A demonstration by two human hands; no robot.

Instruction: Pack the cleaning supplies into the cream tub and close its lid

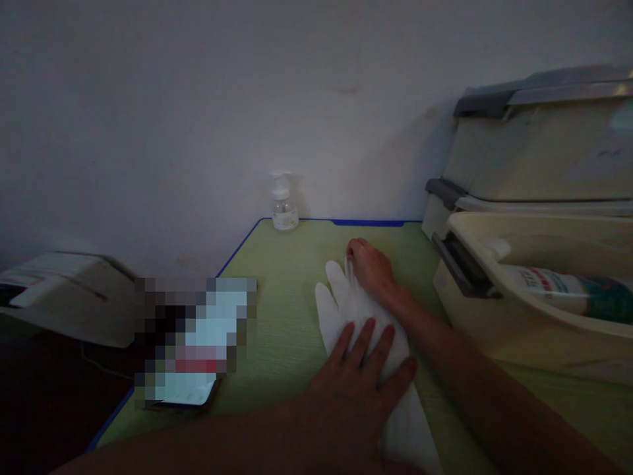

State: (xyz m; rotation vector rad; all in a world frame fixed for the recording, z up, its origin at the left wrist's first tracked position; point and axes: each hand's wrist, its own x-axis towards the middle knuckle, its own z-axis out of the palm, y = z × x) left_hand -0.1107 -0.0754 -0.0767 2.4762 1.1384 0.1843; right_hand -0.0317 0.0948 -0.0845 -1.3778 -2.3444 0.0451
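Observation:
A white glove (364,316) lies on the green tabletop, its fingers pointing toward the wall. My left hand (359,382) rests flat on the glove's palm area with fingers spread. Farther up, my right hand (370,264) is closed on one of the glove's fingertips, pinching the thin material, which creases there. Two other glove fingers lie flat to the left of that pinch. The lower end of the glove runs out of view beneath my left hand and forearm.
A pixelated phone (208,343) lies left on the green table (277,297). By the wall stands a clear pump bottle (284,204). Lidded boxes (539,152) and an open cream bin (455,323) holding a bottle (558,290) are at right. A white box (74,297) sits beyond the left edge.

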